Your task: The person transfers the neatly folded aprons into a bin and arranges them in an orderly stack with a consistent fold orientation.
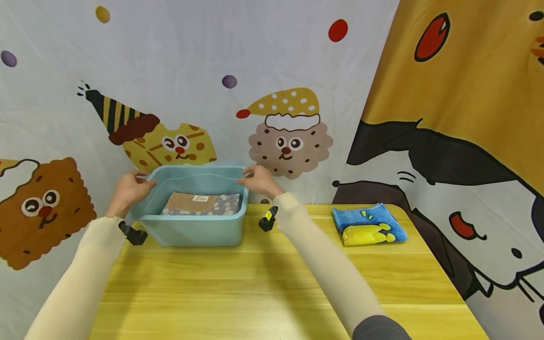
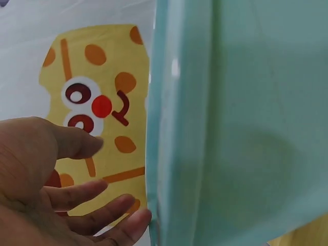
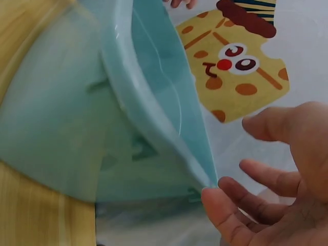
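A pale blue plastic bin (image 1: 195, 231) stands at the back left of the wooden table. Inside it lies a folded cloth (image 1: 225, 204) with a tan patch, a flowered grey part and a white label. My left hand (image 1: 131, 191) is at the bin's left rim, fingers spread and loosely bent; in the left wrist view a fingertip meets the bin's edge (image 2: 177, 102). At the right back corner is my right hand (image 1: 261, 182). Its fingers are parted in the right wrist view, with a fingertip by the rim (image 3: 148, 107). Neither hand grips the bin.
A folded blue cloth (image 1: 361, 217) with a yellow figure lies at the table's back right. The wooden table top (image 1: 238, 288) stretches in front of the bin. Behind it hangs a white curtain (image 1: 182, 56) with cartoon prints, close to the bin's back.
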Action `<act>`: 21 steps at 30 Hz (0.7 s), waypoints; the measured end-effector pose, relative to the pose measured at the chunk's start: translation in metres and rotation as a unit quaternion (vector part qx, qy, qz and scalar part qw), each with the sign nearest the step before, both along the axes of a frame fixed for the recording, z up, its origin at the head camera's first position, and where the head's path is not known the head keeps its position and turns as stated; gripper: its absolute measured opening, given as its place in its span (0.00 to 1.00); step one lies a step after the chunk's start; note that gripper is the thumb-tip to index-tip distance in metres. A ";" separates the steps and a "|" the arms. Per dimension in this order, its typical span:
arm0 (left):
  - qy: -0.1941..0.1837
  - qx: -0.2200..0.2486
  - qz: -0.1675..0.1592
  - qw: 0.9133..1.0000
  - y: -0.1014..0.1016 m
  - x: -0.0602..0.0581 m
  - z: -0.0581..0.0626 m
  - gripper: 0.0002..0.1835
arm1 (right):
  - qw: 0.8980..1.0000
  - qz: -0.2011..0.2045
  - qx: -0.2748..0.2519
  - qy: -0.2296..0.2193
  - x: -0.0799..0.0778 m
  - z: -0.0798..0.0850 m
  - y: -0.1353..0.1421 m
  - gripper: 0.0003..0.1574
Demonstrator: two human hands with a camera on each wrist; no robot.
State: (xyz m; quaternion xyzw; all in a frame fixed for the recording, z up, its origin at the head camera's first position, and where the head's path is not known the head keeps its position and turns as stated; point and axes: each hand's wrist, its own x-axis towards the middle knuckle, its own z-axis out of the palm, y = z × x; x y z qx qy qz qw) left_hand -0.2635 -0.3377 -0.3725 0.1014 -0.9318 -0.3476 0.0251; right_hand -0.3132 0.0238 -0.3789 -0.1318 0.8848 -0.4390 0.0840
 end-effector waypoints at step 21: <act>0.171 -0.095 -0.149 0.969 0.052 0.022 -0.020 0.42 | 0.971 0.094 0.135 0.172 0.011 -0.013 0.038 0.42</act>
